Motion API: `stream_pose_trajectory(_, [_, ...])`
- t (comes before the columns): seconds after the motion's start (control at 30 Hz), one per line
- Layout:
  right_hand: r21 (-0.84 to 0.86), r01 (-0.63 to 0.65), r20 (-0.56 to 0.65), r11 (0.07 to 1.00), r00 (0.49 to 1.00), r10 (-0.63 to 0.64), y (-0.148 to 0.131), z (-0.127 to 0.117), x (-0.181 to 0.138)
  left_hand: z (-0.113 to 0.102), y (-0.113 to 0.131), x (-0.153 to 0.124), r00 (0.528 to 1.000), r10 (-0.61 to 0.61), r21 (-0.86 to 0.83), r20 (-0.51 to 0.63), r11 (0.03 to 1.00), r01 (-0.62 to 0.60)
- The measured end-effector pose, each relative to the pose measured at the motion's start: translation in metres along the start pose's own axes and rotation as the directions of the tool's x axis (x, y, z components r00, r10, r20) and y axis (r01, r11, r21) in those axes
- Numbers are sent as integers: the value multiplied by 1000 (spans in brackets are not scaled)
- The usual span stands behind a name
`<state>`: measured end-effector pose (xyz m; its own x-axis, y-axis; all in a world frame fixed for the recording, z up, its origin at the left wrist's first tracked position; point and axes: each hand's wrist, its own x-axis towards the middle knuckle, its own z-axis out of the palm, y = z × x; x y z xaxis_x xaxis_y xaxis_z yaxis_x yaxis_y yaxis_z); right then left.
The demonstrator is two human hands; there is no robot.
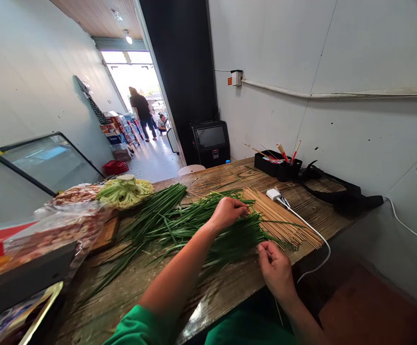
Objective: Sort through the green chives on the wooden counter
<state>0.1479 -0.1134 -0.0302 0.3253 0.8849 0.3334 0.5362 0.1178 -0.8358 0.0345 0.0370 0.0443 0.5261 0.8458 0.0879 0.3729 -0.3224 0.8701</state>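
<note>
A spread of long green garlic chives (190, 218) lies across the wooden table. My left hand (230, 212) is closed over the right part of the pile, its fingers gripping a bunch of chives; this bunch is blurred along its lower side. Close to the chive ends, my right hand (276, 268) is pinched shut, thumb against forefinger. A thin bamboo skewer (278, 312) sticks out below that hand; its upper part is hidden by the fingers. Just beyond both hands, many loose bamboo skewers (287, 223) lie side by side, with a few chive blades across them.
On the wooden table (226, 282) are a cauliflower (125, 191), bagged meat (82, 225), a black holder (269, 165) with sticks, a white charger (273, 194) with a cable, and a black strap (337, 189). A black speaker (211, 141) stands behind. Other people appear by the doorway.
</note>
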Motion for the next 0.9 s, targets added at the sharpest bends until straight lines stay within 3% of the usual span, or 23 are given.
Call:
stream_pose_trajectory(0.43, [-18,13,7,1000,1000,-13,0,0,1,2,-5,1,999,35,-6,38,999,-35])
stream_pose_trajectory(0.6, [-16,10,-5,1000,1000,-10,3,1,1,0,0,-3,993,77,86,86,993,-84])
stream_pose_trajectory(0.67, [6,-9,-8,1000,1000,9,4,1,1,-5,4,-6,975,140,145,172,976,-165])
stream_pose_trajectory(0.8, [6,-17,-42,1000,999,17,4,2,-2,-28,9,-10,880,215,278,423,894,-352])
stream_pose_trajectory(0.87, [-12,4,-60,1000,998,-4,3,2,-3,-42,8,-10,899,152,384,411,865,-322])
stream_pose_trajectory(0.9, [-17,14,-67,1000,998,-15,3,2,-3,-49,5,-8,934,121,458,335,846,-274])
